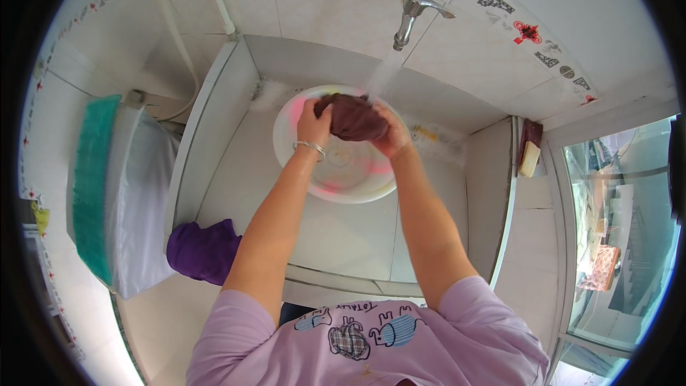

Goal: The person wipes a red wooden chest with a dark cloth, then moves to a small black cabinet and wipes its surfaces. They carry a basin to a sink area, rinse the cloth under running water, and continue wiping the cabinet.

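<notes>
Both hands hold a bunched dark brown cloth (355, 117) above a white plastic basin (343, 193) with pink patches. My left hand (314, 127) grips its left end, a silver bangle on the wrist. At the right end, my right hand (392, 131) closes round the fabric, its fingers partly hidden behind it. Water (386, 74) streams from a chrome tap (407, 24) onto or just behind the cloth's upper right side. The basin stands inside a tiled sink (343, 241); how much water it holds I cannot tell.
A purple cloth (203, 251) hangs over the sink's front left corner. Left of the sink stands a covered appliance (142, 198) with a teal top. Suds (273, 95) lie near the back wall. A scrubbing brush (529, 158) rests on the right ledge, beside a window (616, 225).
</notes>
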`<state>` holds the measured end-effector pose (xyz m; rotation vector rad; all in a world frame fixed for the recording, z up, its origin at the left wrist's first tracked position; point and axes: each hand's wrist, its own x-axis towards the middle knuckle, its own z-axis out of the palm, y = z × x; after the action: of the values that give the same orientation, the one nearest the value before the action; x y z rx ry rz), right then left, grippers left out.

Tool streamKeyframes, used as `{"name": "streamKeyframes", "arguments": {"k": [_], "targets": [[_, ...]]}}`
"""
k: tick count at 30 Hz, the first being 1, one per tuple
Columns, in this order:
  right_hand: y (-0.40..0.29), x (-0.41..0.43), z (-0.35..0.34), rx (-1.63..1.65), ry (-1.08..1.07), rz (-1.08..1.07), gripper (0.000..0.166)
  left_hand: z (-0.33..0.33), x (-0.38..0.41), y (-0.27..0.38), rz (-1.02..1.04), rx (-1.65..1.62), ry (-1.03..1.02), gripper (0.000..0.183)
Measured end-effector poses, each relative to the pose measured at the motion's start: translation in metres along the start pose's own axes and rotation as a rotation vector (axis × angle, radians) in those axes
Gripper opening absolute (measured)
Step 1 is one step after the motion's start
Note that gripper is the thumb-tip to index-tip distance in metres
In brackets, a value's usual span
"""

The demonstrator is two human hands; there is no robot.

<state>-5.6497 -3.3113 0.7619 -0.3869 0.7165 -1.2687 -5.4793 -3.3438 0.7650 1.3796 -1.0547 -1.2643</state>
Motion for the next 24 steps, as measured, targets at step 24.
{"name": "streamKeyframes", "arguments": {"k": [24], "targets": [[-0.014, 0.033, -0.173, -1.255, 0.847, -0.227, 0.032, 0.042, 0.028, -0.065, -0.09, 0.857, -0.524, 0.035]]}}
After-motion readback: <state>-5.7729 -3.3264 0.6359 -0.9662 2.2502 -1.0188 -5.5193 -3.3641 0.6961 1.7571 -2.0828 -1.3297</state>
